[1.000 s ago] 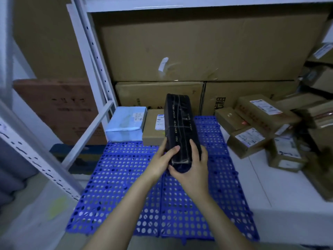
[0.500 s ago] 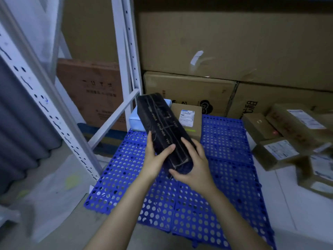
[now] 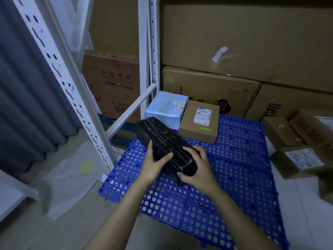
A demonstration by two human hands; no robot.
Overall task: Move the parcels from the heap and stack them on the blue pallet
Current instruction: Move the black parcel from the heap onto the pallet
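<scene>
Clamped on the long black parcel [image 3: 167,147] at its near end: left hand [image 3: 155,165] curled over the left edge, right hand [image 3: 198,166] wrapped round the end face. Held slanted low over the blue pallet [image 3: 243,177]; impossible to tell whether touching it.

Might slip or swing down, gripped at one end only. Might also shove the light-blue parcel [image 3: 165,107] or brown parcel [image 3: 200,123], just beyond the fingertips.

Crowding the space past the left hand: white rack post [image 3: 146,69] and slanted brace. Well off past the right hand: the heap [image 3: 297,141] of cartons.
</scene>
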